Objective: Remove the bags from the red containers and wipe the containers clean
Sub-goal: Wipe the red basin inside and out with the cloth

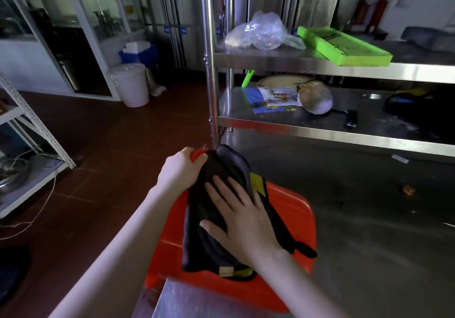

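A red plastic container (293,209) sits at the near left corner of the steel table, tilted toward me. A dark cloth (209,177) with yellow trim is draped over its far left corner and inside. My left hand (181,170) grips the container's far left corner through the cloth's edge. My right hand (242,216) lies flat on the cloth with fingers spread, pressing it against the container. A crumpled clear plastic bag (261,33) lies on the upper shelf.
A steel shelf rack (320,65) stands over the table with a green tray (344,47) on top and papers and a pale round object on the lower shelf. A white bucket (130,84) stands on the red floor at left. A white metal rack (37,130) is far left.
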